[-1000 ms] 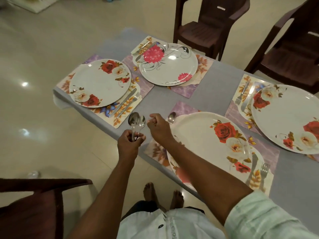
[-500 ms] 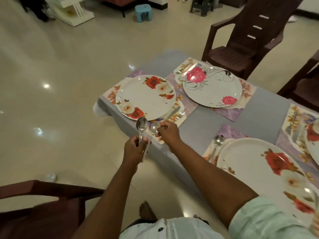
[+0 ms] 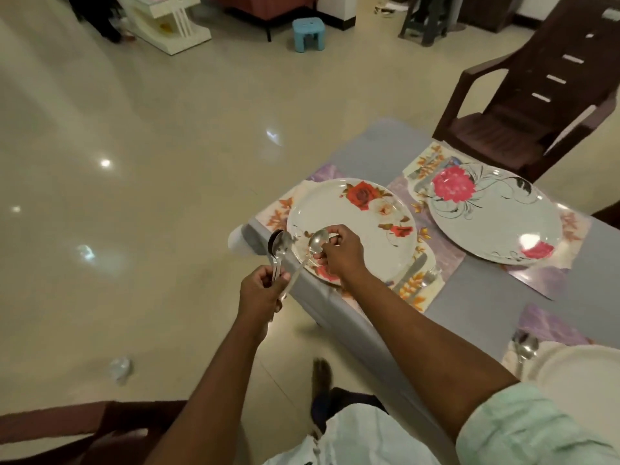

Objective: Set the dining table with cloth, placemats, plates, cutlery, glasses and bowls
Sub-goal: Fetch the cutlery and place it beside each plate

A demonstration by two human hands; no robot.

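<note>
The polished steel spoon (image 3: 315,245) being set out is in the air over the near-left rim of the white round plate with red roses (image 3: 352,226), bowl up, its thin handle slanting down toward the left hand. The right hand (image 3: 340,255) pinches it just under the bowl with fingertips curled round the neck. The left hand (image 3: 263,290) is closed round the handles of the remaining steel spoons (image 3: 280,248), of which two bowls show above the fist (a further one cannot be ruled out). Judgement: the spoon is light, rigid and slick, unlikely to be damaged by a drop but prone to swivel in a neck pinch; a hold at mid-handle would give better control when laying it flat. The rose plate sits on a floral paper placemat (image 3: 411,286) over the grey tablecloth (image 3: 476,293), with a knife and fork lying on the mat to its right. Beyond stands a white plate with a pink flower (image 3: 496,213); a placed spoon (image 3: 523,347) lies beside the nearest setting. A brown plastic chair (image 3: 530,105) stands behind.
</note>
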